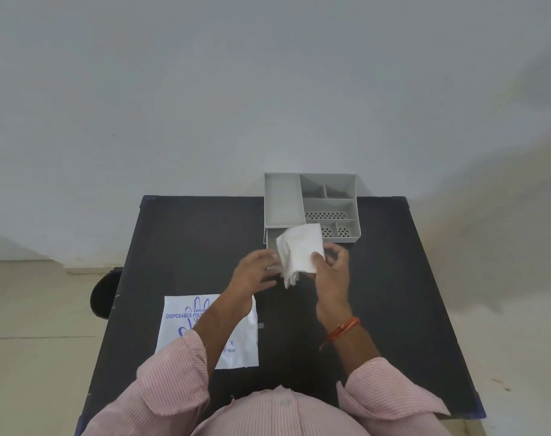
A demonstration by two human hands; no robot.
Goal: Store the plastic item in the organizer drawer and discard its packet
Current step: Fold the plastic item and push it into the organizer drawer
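Right hand [333, 265] fingers [317, 257] pinch the folded plastic item [300, 250], held above the counter [393, 278] before the organizer [282, 199]. Left hand [255, 272] fingers lie nearly straight at its left edge. Item unpacked; storing and discarding remain. Drawer [270, 238] appears partly drawn, mostly hidden. Count: one item, one packet [179, 335], one organizer, one drawer.

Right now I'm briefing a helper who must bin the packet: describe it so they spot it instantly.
Start at the black table. On its near left part lies the packet, a flat white bag. Unlike the plain crumpled plastic bundle held near the grey organizer, it carries blue lettering and hand outlines.
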